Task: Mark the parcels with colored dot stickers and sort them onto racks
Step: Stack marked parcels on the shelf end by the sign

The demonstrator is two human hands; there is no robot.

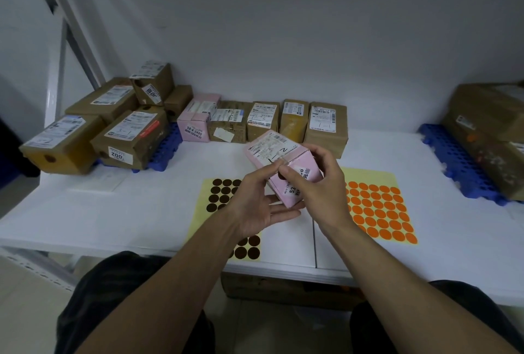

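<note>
A pink parcel [279,159] with white labels is held tilted above the white table [141,206]. My left hand [256,206] supports it from below with straight fingers, its thumb and forefinger up at the box's near face. My right hand [317,186] grips the box from the right side, and its thumb presses a brown dot [281,175] on that face. A yellow sheet of brown dot stickers [224,195] lies under my left hand. A yellow sheet of orange dot stickers [380,212] lies to the right.
A row of brown and pink parcels [263,121] stands along the back wall. More brown boxes [113,127] pile on a blue pallet [167,149] at the left. Large boxes [487,138] sit on another blue pallet [459,166] at the right.
</note>
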